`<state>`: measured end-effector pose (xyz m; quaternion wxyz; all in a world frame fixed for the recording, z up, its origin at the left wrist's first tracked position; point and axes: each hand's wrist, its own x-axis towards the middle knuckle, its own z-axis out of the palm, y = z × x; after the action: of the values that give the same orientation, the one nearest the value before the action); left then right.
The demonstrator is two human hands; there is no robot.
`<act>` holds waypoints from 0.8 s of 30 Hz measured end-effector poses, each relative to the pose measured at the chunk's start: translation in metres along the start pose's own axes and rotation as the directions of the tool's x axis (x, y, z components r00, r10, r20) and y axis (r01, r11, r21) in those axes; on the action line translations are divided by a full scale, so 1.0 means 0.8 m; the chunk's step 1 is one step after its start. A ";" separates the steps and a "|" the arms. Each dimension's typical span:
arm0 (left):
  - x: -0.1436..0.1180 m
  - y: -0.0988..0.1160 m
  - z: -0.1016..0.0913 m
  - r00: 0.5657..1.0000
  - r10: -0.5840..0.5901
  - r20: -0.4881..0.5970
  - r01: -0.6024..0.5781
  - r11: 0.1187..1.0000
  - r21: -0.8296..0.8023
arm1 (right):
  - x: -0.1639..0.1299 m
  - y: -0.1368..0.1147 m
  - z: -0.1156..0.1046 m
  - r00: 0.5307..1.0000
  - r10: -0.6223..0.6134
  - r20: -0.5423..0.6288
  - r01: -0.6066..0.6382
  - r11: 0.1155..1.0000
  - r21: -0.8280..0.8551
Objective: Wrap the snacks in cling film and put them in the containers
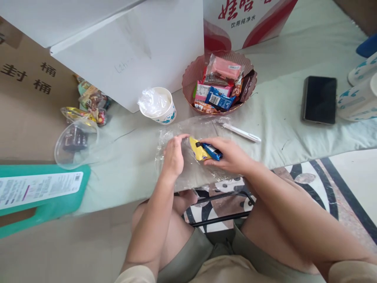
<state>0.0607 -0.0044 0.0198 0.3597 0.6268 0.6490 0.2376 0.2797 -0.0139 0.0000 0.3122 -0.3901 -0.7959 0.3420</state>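
Note:
My right hand (pixel 231 155) grips small snack packets, a yellow one (pixel 199 148) and a blue one (pixel 212 151), above a clear plastic bag (pixel 188 177). The bag lies flat and crinkled along the table's near edge. My left hand (pixel 174 155) stands on its edge over the bag's left part, its index finger stretched toward the yellow packet but apart from it. Its lower fingers are partly hidden. Just beyond the bag sits a pink ribbed bowl (pixel 188 84) heaped with wrapped snacks. A white utility knife (pixel 241 132) rests at the bag's upper right.
A paper cup (pixel 168 114) with crumpled plastic stands behind my left hand. Farther left are a clear plastic cup (pixel 61 147), wrapped snacks (pixel 92 98) and a green handled panel (pixel 84 184). White boxes (pixel 129 55) line the back. A phone (pixel 320 100) and paper cups (pixel 359 102) lie right.

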 end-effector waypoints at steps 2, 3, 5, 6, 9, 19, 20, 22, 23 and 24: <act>0.001 0.004 0.000 1.000 -0.024 0.009 0.024 0.998 0.062 | -0.008 -0.009 -0.016 0.997 0.028 -0.076 -0.027 0.999 0.019; 0.000 0.008 0.000 0.999 -0.035 0.010 0.033 0.992 0.124 | -0.012 -0.016 -0.025 0.992 0.045 -0.118 -0.042 0.999 0.029; -0.002 0.015 0.000 0.999 -0.039 0.009 0.036 0.969 0.244 | -0.013 -0.032 -0.046 0.977 0.106 -0.185 -0.099 0.994 0.047; -0.004 0.018 0.001 0.999 -0.035 0.007 0.031 0.959 0.283 | -0.010 -0.040 -0.056 0.966 0.149 -0.210 -0.139 0.988 0.061; -0.007 0.019 0.003 1.000 -0.010 0.016 0.004 0.947 0.321 | 0.020 -0.051 -0.082 0.912 0.283 -0.298 -0.230 0.952 0.201; -0.004 0.016 -0.001 0.998 -0.019 0.056 0.000 0.946 0.324 | 0.230 0.059 -0.123 0.769 0.607 -0.200 -0.454 0.739 0.497; -0.004 0.015 0.000 0.998 -0.020 0.057 0.000 0.943 0.333 | 0.243 0.076 -0.125 0.810 0.543 -0.223 -0.407 0.793 0.453; -0.003 0.014 0.001 0.998 -0.017 0.057 -0.004 0.938 0.346 | 0.255 0.104 -0.131 0.876 0.431 -0.217 -0.343 0.873 0.348; -0.003 0.013 0.001 0.998 -0.013 0.058 -0.008 0.936 0.351 | 0.256 0.114 -0.135 0.889 0.381 -0.253 -0.308 0.908 0.285; -0.002 0.013 0.001 0.998 -0.009 0.059 -0.013 0.935 0.354 | 0.254 0.121 -0.139 0.893 0.337 -0.297 -0.283 0.936 0.210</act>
<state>0.0677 -0.0051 0.0272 0.2600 0.6888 0.6695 0.0986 0.3022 0.2340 0.0344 0.4122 -0.5373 -0.6296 0.3808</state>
